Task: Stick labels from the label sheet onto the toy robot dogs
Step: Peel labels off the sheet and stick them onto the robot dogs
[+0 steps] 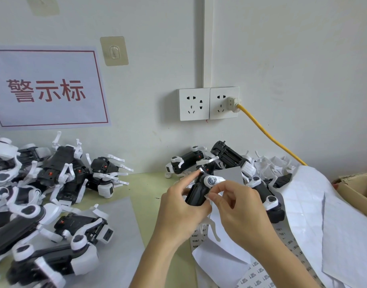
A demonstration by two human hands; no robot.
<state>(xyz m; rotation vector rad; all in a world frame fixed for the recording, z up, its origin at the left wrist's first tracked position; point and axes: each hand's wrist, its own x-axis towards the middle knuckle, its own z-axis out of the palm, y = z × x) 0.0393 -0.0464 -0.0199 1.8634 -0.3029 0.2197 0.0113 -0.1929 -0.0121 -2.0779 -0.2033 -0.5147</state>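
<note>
Gripping black-and-white plastic toy dog [199, 191] above green table [145, 183]: left hand [178, 210] wrapped round glossy body, index finger straight. Right hand [238, 206] pinching small white label [207, 196] against dog's side. Label sheet [259, 271], flat paper with printed rows, under wrists. Heap of dogs [43, 194] at left; another pile [226, 161] by wall beside crumpled backing sheets [323, 215]. Yellow cable [267, 132] from wall socket [208, 103].

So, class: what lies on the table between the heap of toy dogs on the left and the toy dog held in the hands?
In the head view, mostly bare green table; a grey sheet covers its near part.
</note>
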